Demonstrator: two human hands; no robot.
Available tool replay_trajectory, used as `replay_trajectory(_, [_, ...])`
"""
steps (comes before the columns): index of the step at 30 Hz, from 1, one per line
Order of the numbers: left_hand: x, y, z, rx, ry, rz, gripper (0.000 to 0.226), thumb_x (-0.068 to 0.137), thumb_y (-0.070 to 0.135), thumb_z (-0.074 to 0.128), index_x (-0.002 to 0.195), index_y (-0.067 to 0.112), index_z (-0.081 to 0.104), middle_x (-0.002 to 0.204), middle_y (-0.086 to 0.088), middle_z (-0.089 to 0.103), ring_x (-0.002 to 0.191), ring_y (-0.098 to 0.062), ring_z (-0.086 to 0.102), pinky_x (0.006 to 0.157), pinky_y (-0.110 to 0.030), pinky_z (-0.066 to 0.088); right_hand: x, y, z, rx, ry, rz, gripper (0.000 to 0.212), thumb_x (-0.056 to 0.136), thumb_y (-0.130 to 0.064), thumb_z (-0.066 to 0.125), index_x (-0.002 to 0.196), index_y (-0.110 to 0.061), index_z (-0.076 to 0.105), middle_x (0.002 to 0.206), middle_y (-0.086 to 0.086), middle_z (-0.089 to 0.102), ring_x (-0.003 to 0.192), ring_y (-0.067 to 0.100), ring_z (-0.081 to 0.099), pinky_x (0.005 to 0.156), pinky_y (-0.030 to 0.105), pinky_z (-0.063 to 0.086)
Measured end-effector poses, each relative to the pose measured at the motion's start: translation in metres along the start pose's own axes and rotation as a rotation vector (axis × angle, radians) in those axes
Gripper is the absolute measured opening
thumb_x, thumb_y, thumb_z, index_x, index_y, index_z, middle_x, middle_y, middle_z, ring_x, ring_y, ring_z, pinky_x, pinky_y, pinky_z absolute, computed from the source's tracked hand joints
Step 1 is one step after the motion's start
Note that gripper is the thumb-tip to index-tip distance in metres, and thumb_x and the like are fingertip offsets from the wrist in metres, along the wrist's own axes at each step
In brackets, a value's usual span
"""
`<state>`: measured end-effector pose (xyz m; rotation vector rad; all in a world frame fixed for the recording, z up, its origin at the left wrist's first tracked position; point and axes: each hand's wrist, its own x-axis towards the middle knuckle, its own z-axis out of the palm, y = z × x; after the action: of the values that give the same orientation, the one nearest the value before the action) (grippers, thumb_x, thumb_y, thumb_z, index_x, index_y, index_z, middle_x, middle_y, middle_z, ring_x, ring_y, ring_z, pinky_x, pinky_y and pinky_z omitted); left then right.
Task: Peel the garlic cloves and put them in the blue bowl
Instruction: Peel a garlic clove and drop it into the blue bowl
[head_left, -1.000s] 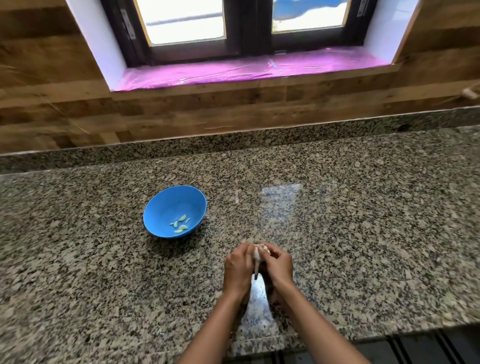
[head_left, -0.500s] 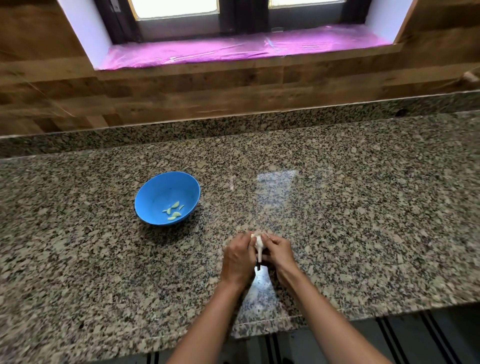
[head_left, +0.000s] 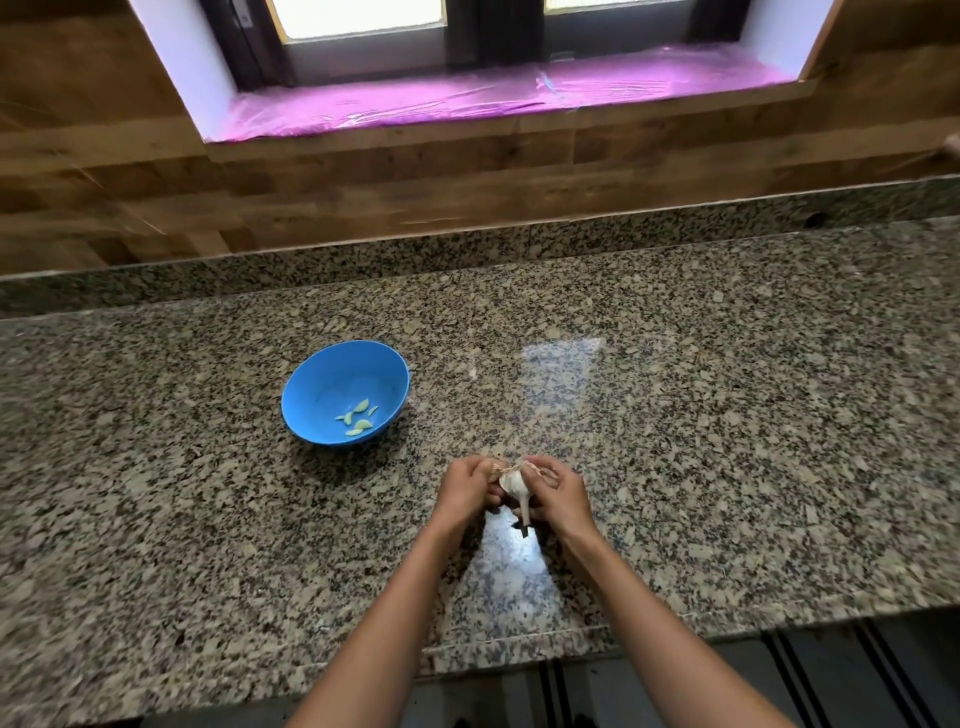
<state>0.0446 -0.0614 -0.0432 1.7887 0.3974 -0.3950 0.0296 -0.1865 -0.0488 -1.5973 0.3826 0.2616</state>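
While the garlic bulb (head_left: 514, 486) is pinched between the left hand (head_left: 466, 488) and right hand (head_left: 558, 493), just right of and nearer than the blue bowl (head_left: 317, 384), its papery skin looks brittle and light; cloves are probably best gripped near the root end tbh.

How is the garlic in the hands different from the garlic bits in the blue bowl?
The garlic bulb is whole, white and papery, with a stem; the peeled cloves are small, bare, pale yellow-green slivers. The bulb is held above the counter between the left hand and right hand; the cloves lie loose at the bottom of the blue bowl. Both are garlic.
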Motion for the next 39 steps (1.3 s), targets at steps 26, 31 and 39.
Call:
replay_trajectory(26, [-0.038,0.006,0.011,-0.525,-0.041,0.021,0.017,0.084,0.002,0.064,0.099,0.001,0.07,0.092,-0.014,0.073,0.085,-0.025,0.07,0.075,-0.028,0.058,-0.017,-0.022,-0.017,0.047,-0.023,-0.114,0.008,0.077,-0.002,0.071,0.085,-0.004,0.071,0.084,0.017,0.071,0.075,0.026,0.07,0.068,0.031,0.058])
replay_trajectory(31, [-0.033,0.011,0.029,-0.403,0.063,0.113,0.014,0.078,0.005,0.072,0.09,-0.001,0.072,0.082,-0.012,0.073,0.073,-0.017,0.068,0.066,-0.021,0.053,-0.019,-0.027,-0.026,0.09,0.089,-0.147,0.01,0.07,-0.004,0.077,0.071,-0.011,0.07,0.072,0.009,0.071,0.068,0.019,0.069,0.064,0.024,0.057])
replay_trajectory(39, [-0.032,0.013,0.043,-0.306,0.07,0.211,0.013,0.086,0.003,0.063,0.09,0.014,0.067,0.091,-0.006,0.07,0.087,-0.017,0.068,0.078,-0.025,0.056,-0.017,-0.024,-0.032,0.183,0.136,-0.103,0.012,0.073,0.001,0.073,0.072,-0.01,0.068,0.074,0.008,0.069,0.064,0.014,0.066,0.058,0.018,0.054])
